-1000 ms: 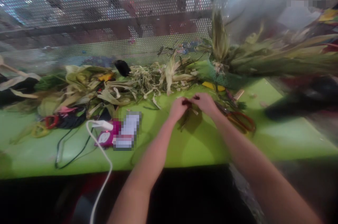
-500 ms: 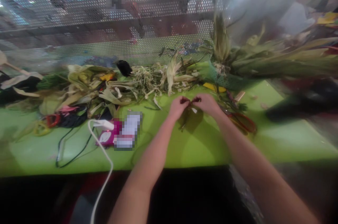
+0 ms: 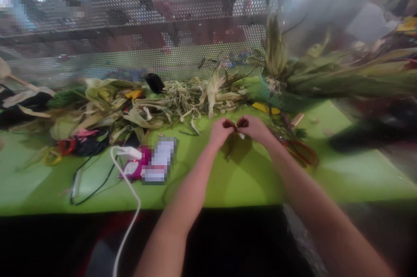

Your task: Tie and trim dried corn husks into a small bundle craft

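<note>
My left hand (image 3: 221, 132) and my right hand (image 3: 254, 129) meet fingertip to fingertip above the green table (image 3: 224, 185). Both are closed in a pinch on a small, thin brownish thing whose kind I cannot make out. A pale scrap (image 3: 241, 136) shows just below the right fingers, and a thin dark strand (image 3: 229, 151) hangs under the left ones. Scissors with orange handles (image 3: 304, 151) lie beside my right forearm. Dry corn husks (image 3: 213, 92) are heaped behind my hands.
A phone (image 3: 159, 161) lies on a magenta power bank (image 3: 134, 167) with a white cable (image 3: 132, 220) running off the front edge. More scissors with red handles (image 3: 66, 146) lie left. A perforated metal screen (image 3: 130, 20) stands behind; long husks (image 3: 342, 77) spread right.
Both hands keep almost the same pinch, with only a slight shift of the fingers. The camera view has moved a little; at the far left edge a blurred pale shape now appears.
</note>
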### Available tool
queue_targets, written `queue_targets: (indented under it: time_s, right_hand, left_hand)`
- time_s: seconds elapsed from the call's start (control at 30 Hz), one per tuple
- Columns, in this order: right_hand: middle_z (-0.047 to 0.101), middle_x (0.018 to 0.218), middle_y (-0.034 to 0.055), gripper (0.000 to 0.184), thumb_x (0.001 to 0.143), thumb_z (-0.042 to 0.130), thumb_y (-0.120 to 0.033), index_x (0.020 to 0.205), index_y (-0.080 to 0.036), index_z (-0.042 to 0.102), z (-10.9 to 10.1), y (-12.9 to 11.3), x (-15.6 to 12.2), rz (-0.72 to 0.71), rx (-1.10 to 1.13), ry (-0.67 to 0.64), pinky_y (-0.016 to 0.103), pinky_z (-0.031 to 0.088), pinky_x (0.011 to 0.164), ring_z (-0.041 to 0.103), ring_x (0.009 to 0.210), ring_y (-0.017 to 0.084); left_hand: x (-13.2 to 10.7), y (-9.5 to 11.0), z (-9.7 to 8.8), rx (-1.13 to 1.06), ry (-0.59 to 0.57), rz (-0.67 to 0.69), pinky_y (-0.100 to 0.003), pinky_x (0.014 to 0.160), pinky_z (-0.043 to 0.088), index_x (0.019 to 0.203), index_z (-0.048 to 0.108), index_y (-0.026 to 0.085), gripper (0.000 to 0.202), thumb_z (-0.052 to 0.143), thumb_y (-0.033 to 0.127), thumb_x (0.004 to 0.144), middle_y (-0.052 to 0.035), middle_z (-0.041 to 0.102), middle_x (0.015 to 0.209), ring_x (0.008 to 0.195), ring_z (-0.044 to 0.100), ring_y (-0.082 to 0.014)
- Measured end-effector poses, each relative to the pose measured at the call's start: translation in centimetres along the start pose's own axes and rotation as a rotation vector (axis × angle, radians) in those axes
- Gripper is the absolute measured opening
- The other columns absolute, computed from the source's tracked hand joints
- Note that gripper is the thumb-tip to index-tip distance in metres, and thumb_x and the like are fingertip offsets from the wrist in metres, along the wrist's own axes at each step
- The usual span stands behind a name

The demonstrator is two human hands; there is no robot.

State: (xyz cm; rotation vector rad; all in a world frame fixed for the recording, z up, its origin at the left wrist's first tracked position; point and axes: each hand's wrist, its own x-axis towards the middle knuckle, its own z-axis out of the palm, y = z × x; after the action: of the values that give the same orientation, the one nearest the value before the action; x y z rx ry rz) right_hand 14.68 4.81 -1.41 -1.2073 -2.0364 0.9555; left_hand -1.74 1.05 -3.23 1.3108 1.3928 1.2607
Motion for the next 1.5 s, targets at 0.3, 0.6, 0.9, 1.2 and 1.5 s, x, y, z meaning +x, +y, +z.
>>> queue_targets:
  time_s: [0.3,0.6,0.9,1.2,1.5]
  right_hand:
    - [0.069,0.07,0.0001,0.031,0.057,0.07,-0.014,0.088,-0.016,0.069,1.1,0.9,0.6,0.074,0.281,-0.036,0.027,0.05,0.065,0.063,0.065,0.016]
    - [0.071,0.07,0.0004,0.033,0.062,0.068,-0.019,0.094,-0.016,0.072,0.8,-0.1,0.4,0.169,0.468,-0.043,0.028,0.051,0.067,0.063,0.065,0.015]
    - [0.074,0.079,0.0015,0.024,0.066,0.063,-0.015,0.087,-0.018,0.075,0.9,-0.4,0.5,0.151,0.451,-0.035,0.03,0.053,0.073,0.064,0.072,0.016]
    - [0.071,0.069,0.0014,0.013,0.072,0.067,-0.026,0.081,-0.017,0.071,0.3,0.7,0.8,0.01,0.217,0.059,0.028,0.047,0.062,0.062,0.062,0.016]
    - [0.07,0.075,0.0038,0.007,0.08,0.062,-0.024,0.078,-0.019,0.067,-0.8,0.5,0.5,0.014,-0.165,0.082,0.028,0.04,0.063,0.06,0.069,0.018]
  left_hand:
    - [-0.9,1.4,-0.1,0.334,0.06,0.175,-0.03,0.073,0.048,0.083,0.067,0.017,0.016,0.06,0.007,0.072,-0.0039,0.07,0.081,0.074,0.063,-0.0165]
    - [-1.5,1.6,0.4,0.456,0.133,0.347,-0.03,0.077,0.046,0.084,0.065,0.018,0.011,0.057,0.01,0.082,-0.0063,0.066,0.09,0.082,0.06,-0.0179]
    - [-1.3,1.6,0.2,0.456,0.131,0.436,-0.029,0.081,0.047,0.085,0.066,0.018,0.009,0.059,0.012,0.085,-0.0052,0.063,0.093,0.086,0.059,-0.0166]
    - [-1.1,1.3,-0.2,0.467,0.124,0.455,-0.028,0.077,0.047,0.084,0.068,0.018,0.008,0.063,0.012,0.082,-0.0044,0.064,0.089,0.083,0.06,-0.016]
    - [-0.7,1.5,-1.3,0.523,0.132,0.276,-0.029,0.071,0.045,0.085,0.068,0.018,0.008,0.061,0.022,0.085,-0.006,0.07,0.087,0.077,0.062,-0.0176]
